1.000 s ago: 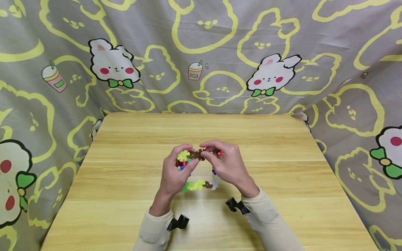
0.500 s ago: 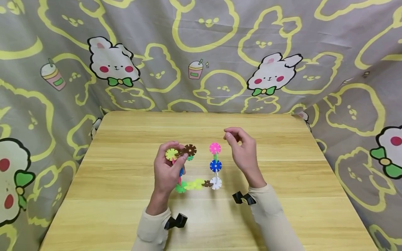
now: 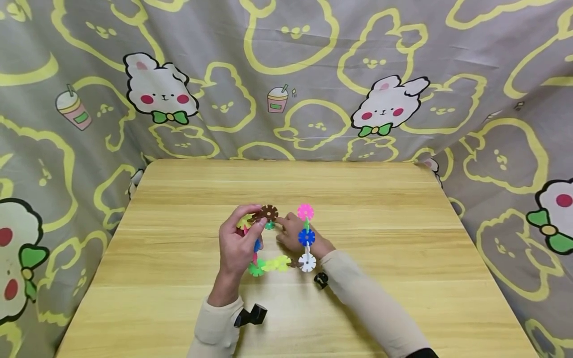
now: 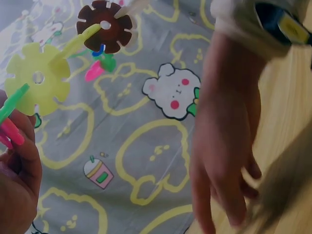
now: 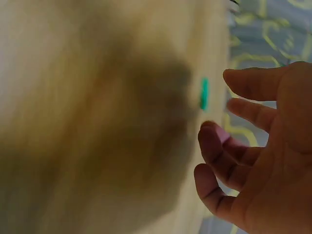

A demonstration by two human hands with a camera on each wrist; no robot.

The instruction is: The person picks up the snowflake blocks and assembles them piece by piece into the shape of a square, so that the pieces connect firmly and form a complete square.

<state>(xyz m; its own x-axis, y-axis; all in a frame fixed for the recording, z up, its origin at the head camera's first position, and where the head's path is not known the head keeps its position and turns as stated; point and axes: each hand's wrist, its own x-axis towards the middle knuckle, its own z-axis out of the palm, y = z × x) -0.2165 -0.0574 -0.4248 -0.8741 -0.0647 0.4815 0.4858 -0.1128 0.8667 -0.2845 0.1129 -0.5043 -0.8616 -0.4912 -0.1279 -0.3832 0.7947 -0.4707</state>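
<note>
My left hand (image 3: 238, 243) pinches a chain of interlocking snowflake discs, near a brown disc (image 3: 269, 213) and a yellow disc (image 4: 38, 78). The chain bends round in an unclosed loop, past a green disc (image 3: 256, 268), light yellow discs (image 3: 281, 262), a white disc (image 3: 307, 262) and a blue disc (image 3: 306, 237), to a pink disc (image 3: 306, 212) at its other end. Beneath the chain, my right hand (image 3: 293, 232) reaches left with loosely bent fingers and holds nothing. Close to its fingertips, a small green disc (image 5: 204, 93) lies on the table.
The wooden table (image 3: 380, 209) extends around both hands. Behind and beside it hangs a grey curtain (image 3: 313, 64) with yellow outlines and rabbit faces. Black wrist cameras (image 3: 251, 315) sit at both cuffs.
My right hand let go of the chain by the brown disc, swung out to the right, then came back left under the chain. The left hand shifted slightly left, still holding the chain.
</note>
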